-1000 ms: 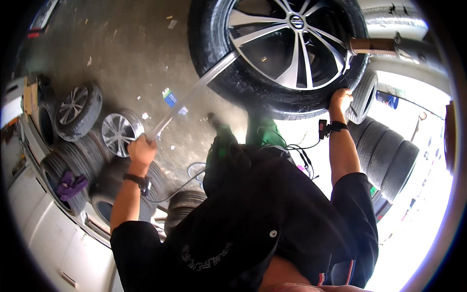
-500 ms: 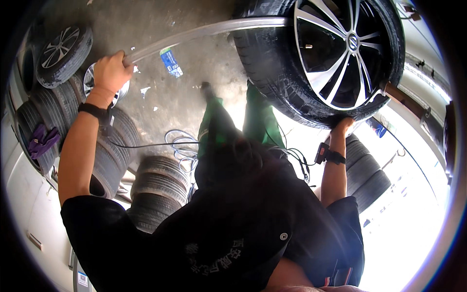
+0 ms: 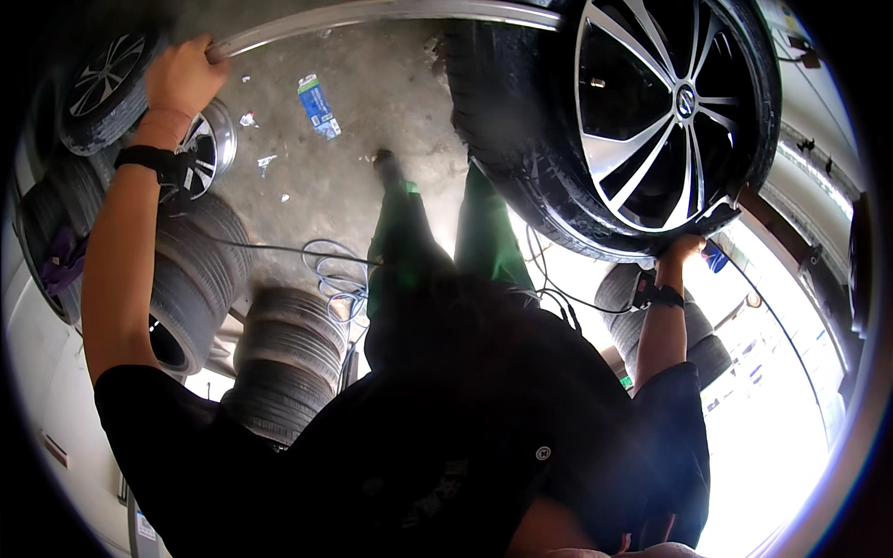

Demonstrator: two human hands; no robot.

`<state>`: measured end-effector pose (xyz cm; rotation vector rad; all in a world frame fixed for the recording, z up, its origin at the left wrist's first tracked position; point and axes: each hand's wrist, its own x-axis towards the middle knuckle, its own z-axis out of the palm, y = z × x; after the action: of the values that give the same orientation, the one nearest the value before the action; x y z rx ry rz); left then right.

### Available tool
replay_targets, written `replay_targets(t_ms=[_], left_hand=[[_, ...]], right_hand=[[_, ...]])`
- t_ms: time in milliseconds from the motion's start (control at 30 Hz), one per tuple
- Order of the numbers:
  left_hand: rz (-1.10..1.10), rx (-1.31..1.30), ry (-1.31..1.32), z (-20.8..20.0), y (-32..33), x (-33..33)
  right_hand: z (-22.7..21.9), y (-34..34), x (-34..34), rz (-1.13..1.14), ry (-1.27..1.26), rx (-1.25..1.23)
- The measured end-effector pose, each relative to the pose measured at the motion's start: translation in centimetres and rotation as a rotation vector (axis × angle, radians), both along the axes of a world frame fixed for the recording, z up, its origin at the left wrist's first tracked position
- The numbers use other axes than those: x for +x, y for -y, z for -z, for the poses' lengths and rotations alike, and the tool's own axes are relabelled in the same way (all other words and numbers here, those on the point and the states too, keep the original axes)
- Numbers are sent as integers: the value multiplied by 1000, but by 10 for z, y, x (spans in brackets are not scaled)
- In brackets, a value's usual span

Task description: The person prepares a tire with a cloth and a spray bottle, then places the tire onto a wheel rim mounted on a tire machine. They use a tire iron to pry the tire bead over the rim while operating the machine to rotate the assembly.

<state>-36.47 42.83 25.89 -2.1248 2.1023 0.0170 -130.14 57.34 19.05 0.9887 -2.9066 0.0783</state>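
My left hand (image 3: 184,76), at the far left, is closed around the end of a long, smooth metal tyre lever (image 3: 372,13). The lever bows across the top of the picture to the upper side of a large wheel. On that wheel, a black tyre (image 3: 507,139) surrounds a silver-and-black alloy rim (image 3: 686,100). At the wheel's near side my right hand (image 3: 684,247) grips the tyre's lower edge; some fingers are hidden behind it. A brown metal arm (image 3: 777,212) reaches the rim's edge beside this hand.
Used tyres (image 3: 284,367) stand stacked at the lower left. Another wheel (image 3: 110,84) and a bare alloy rim (image 3: 206,149) lie at the left, purple gloves (image 3: 63,259) nearby. A blue packet (image 3: 318,107) and coiled cable (image 3: 339,279) are on the floor. More tyres (image 3: 702,344) stand right.
My left hand has moved up and left in the picture, and the lever has shifted upward with it. My right hand has moved slightly right and down along the tyre's edge.
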Motion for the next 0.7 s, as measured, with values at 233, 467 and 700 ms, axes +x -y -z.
replay_targets(t_ms=[233,467,700], left_hand=[[16,1,125,-15,68,4],[107,1,165,-26,150,-3],[229,-7,163,-3,236,-8]], right_hand=[[3,-5,77,17,-116,175],[2,-23,152,118,-303,454],[12,-28,203,714,55,-257]])
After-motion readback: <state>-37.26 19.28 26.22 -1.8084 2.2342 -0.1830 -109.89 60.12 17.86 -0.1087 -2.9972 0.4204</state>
